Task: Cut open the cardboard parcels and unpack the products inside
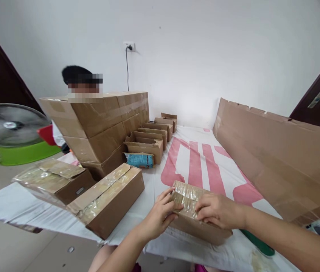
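A small cardboard box [202, 231] with shiny tape over its top sits at the near edge of the cloth-covered table. My left hand [162, 212] grips its left end, fingers over the top edge and thumb toward the near side. On the taped top, my right hand [218, 210] has its fingers curled and pressed against the box near the flap seam. Whether the fingertips pinch tape or a flap there is hidden. Left of my hands lies a long taped box [117, 204], and beyond it another taped box [55, 181] with a slot in its end.
Stacked large cartons [100, 117] stand at left, a person [76, 73] behind them. Several open boxes [148, 145] form a row, a blue packet [140, 160] before them. A cardboard panel [276, 158] borders the right. A green object [259, 243] lies near my right forearm; a fan [9, 124] is far left.
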A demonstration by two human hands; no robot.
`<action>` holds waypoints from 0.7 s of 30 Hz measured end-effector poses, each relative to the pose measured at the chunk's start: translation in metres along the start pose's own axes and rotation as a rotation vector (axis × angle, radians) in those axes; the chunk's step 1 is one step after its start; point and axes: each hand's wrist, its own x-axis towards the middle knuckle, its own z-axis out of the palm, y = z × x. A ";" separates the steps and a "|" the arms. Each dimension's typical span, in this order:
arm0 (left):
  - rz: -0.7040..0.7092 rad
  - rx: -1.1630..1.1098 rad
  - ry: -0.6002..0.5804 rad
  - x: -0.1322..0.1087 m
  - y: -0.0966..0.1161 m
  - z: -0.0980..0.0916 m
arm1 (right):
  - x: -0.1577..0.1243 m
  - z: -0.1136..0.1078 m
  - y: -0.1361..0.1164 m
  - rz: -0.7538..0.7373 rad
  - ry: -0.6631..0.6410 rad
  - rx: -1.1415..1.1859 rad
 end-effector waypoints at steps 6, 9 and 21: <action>-0.004 -0.011 0.001 0.001 0.002 0.000 | 0.002 0.021 0.003 -0.155 0.034 -0.245; 0.000 -0.015 -0.001 0.001 0.003 0.000 | 0.004 0.028 -0.002 -0.045 0.075 -0.242; 0.025 -0.020 -0.025 -0.001 0.004 0.002 | 0.016 0.041 -0.002 0.643 0.394 0.204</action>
